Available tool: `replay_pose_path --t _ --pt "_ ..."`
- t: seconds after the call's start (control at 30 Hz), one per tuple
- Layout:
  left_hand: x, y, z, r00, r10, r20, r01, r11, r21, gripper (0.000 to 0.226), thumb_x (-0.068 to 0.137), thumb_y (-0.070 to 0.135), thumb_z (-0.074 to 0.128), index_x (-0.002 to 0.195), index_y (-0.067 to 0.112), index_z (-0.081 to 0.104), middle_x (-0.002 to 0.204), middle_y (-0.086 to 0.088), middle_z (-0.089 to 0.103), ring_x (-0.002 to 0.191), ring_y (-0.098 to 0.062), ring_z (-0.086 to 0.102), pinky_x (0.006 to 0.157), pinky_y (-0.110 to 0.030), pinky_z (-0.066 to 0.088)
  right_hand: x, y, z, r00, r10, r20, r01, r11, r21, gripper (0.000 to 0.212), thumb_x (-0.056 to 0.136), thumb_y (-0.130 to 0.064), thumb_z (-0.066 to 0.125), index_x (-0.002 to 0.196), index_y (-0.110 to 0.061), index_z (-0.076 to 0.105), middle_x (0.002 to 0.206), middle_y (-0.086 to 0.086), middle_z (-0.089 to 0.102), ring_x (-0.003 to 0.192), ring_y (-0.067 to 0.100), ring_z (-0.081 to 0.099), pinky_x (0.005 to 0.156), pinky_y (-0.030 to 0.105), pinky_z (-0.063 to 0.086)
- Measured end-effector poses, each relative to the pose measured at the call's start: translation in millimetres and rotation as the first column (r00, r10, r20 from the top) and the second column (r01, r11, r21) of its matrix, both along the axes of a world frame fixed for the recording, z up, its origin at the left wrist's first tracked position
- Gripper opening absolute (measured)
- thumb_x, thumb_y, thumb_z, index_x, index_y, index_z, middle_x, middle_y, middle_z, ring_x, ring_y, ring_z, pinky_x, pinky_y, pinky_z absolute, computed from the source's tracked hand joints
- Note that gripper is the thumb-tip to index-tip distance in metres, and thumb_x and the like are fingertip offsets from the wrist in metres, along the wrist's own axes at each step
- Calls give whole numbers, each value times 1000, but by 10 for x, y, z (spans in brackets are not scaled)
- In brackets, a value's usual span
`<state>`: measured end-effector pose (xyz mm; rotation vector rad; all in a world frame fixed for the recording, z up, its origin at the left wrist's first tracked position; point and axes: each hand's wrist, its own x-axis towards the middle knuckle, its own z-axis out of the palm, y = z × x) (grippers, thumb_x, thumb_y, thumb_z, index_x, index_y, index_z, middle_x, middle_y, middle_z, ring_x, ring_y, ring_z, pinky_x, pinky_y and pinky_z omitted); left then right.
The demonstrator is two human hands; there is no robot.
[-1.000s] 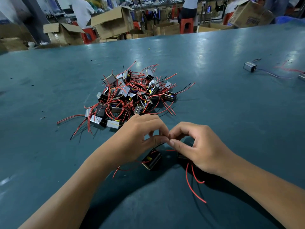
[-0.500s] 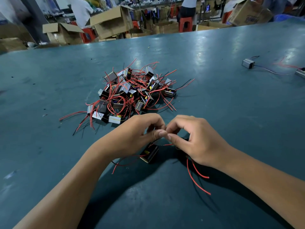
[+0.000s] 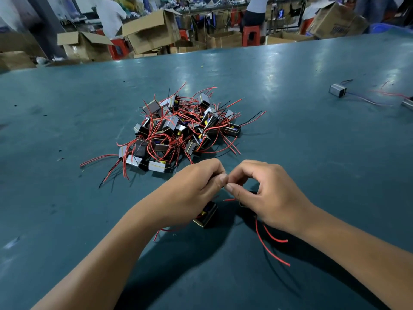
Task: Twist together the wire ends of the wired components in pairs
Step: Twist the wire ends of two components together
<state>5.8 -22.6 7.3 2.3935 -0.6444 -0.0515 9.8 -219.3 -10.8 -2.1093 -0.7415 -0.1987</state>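
Green table, both hands pinching wire ends

Teal worktable, open cardboard boxes beyond it, red plastic stools, seated workers

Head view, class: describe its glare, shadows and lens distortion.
Head view: pale glare streaks the far table; dark shadows pool under the left hand and right hand; the table's far edge bows, a wide-angle effect; background boxes look soft.
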Motion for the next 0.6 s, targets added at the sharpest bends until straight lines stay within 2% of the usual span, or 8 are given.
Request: replay_pose_path --t 0.13,0.2,0.27,0.4,0.5,0.6 --pt "-27 -2 16 999 20 24 -21 999 36 19 104 26 45 86 23 48 74 11 49 69 -7 44 62 -24 35 -7 21 -16 1000 -13 3 13 1000 -9 6 87 -21 71 83 -19 69 82 -12 68 82 3 62 85 11 35" --pt "-36 -12 27 994 7 113 -20 993 119 18 104 25 44 87 20 48 80 10 49 77 -9 44 69 -27 36 -18 31 -16 1000 -20 6 20 1000 -21 6 87 -21 71 82 -20 68 81 -14 67 84 2 60 83 12 34" --pt "-41 -37 25 990 12 138 -31 990 139 19 103 25 43 86 19 47 81 9 49 77 -10 45 70 -28 36 -31 25 -10 1000 -30 4 30 999 -23 8 88 -18 72 82 -22 67 82 -16 66 86 1 58 78 12 33" --pt "-16 -46 13 993 83 -83 -85 996 -27 25 103 25 46 79 24 49 62 16 48 58 -5 40 56 -24 33 -42 18 10 999 -22 28 24 998 -56 8 89 -19 71 84 -23 67 84 -15 65 89 3 54 79 14 33" --pt "3 -48 13 963 113 -246 -151 978 -144 27 98 29 51 78 10 53 57 15 42 51 -4 34 53 -26 31 -42 14 -6 999 -25 23 27 996 -79 5 90 -23 69 86 -24 67 85 -17 63 93 1 48 73 10 31" --pt "-4 -56 15 936 126 -328 -199 959 -200 37 85 37 50 81 0 52 63 6 40 56 -12 34 56 -35 30 -39 19 -18 1000 -21 22 23 996 -91 4 90 -26 69 87 -26 67 86 -19 62 94 2 46 73 12 30"
